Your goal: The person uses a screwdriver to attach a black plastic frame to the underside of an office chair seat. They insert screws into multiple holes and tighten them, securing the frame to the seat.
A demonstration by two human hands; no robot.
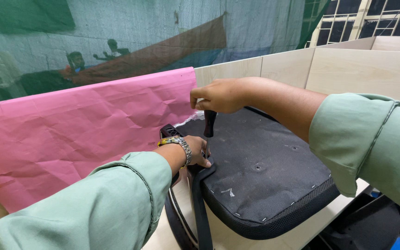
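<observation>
**Screwdriver upright at seat edge**

Item: screwdriver (209, 127), dark handle, vertical, tip at upturned chair seat (260, 171) rim. Right hand (218, 96) clenched atop handle; left hand (196, 153) curled, steadying shaft base. Best kept plumb, pressed firmly. Pink paper (79, 129) behind.

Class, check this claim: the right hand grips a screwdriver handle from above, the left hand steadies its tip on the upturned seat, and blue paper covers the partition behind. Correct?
Not quite. In the head view the paper is pink, not blue. The rest holds: the right hand grips the screwdriver from above, and the left hand steadies its tip on the upturned seat.
</observation>
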